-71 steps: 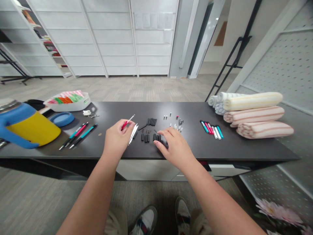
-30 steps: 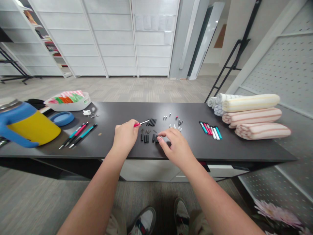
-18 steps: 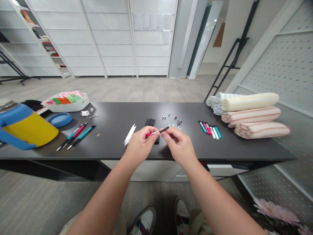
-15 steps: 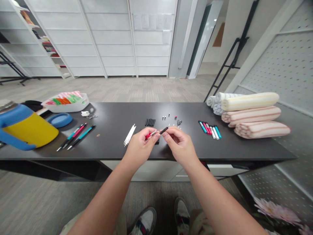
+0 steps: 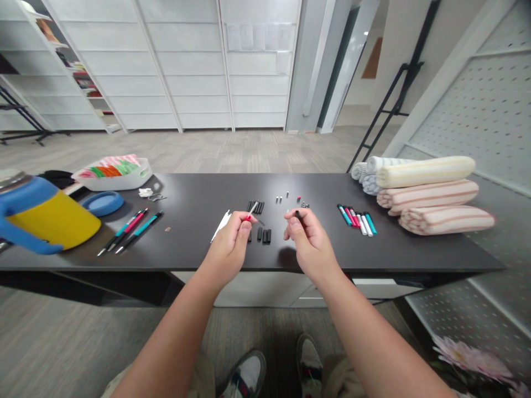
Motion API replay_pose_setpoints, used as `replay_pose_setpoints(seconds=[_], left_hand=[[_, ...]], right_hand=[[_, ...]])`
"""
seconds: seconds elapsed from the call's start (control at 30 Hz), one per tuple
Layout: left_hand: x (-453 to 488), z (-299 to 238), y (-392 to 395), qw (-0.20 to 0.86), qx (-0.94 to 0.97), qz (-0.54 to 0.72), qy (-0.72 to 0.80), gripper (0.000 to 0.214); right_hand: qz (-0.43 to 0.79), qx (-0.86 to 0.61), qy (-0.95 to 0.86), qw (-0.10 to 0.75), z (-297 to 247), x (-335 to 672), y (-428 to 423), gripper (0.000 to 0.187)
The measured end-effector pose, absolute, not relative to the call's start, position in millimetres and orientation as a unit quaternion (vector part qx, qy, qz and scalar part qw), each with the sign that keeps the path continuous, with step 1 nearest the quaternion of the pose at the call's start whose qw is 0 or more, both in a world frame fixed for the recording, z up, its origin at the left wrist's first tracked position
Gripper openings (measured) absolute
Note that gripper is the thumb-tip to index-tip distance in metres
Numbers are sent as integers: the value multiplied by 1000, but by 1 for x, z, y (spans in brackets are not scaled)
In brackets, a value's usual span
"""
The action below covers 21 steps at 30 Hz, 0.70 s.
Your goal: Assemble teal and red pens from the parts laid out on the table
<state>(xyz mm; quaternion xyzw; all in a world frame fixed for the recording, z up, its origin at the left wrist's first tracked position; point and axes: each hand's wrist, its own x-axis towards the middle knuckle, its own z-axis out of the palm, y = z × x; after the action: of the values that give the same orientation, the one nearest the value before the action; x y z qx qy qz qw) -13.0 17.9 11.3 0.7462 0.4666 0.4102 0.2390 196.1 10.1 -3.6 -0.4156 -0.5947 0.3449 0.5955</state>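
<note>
In the head view, my left hand (image 5: 226,243) pinches a red pen part (image 5: 248,218) with a thin pale tip (image 5: 253,208) sticking up from it. My right hand (image 5: 313,243) is closed around a small black pen piece (image 5: 297,214), mostly hidden by the fingers. A gap separates the two hands above the dark table (image 5: 191,193). White refills (image 5: 219,226) lie beside my left hand. Between and beyond the hands are short black tubes (image 5: 265,236), a row of slim black pieces (image 5: 259,207) and tiny silver parts (image 5: 279,199).
Teal, red and white pen barrels (image 5: 355,220) lie right, near rolled towels (image 5: 440,190). Several pens (image 5: 130,226) lie left, by a yellow and blue jug (image 5: 53,215), a blue lid (image 5: 103,203) and a white basket (image 5: 141,172).
My hands have moved apart, the left one leftward with the red pen part, the right one rightward with the black piece. The black tubes between them now show.
</note>
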Motion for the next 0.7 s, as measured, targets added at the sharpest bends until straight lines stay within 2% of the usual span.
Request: replay_pose_setpoints(seconds=[0.2,0.37,0.7], left_hand=[[-15,6,24,124,830,361,408,30],[-12,4,24,70,862,313,393,34],[-10,6,23,69,866,304,392,34]], right_hand=[[319,-462,-618,550,8,190,4,28],[304,-470,-626,543,11,190,3,22],[252,-462,-644,556,2,189,1,16]])
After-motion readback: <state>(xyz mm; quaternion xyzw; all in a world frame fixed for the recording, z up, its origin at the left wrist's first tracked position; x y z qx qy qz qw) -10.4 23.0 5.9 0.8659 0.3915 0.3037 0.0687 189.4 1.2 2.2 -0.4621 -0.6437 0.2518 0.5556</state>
